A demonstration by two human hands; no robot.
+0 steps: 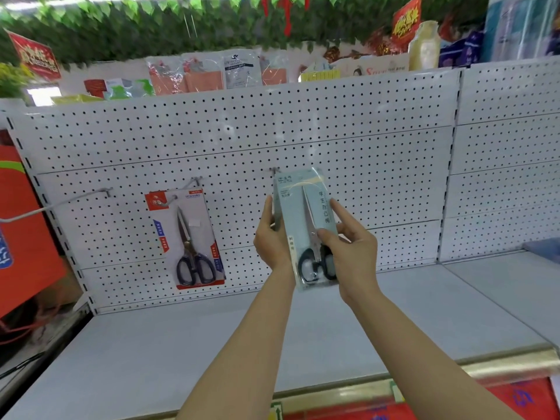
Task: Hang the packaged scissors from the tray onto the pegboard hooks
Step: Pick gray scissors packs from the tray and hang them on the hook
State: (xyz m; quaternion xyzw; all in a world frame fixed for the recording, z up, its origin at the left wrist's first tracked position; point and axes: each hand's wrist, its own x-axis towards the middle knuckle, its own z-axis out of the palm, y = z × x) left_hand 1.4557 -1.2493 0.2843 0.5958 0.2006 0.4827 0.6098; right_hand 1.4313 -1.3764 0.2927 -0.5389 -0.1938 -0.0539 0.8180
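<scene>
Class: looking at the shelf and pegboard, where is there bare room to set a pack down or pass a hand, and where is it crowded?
Bare: the grey shelf below the hanging red scissors pack, and the pegboard right of both hands. Crowded: around the pale scissors pack, gripped by left hand and right hand.

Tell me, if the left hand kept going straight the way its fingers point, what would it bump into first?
Probably the pegboard, near the hook just above the pale scissors pack that the left hand grips. Depth is hard to judge.
</scene>
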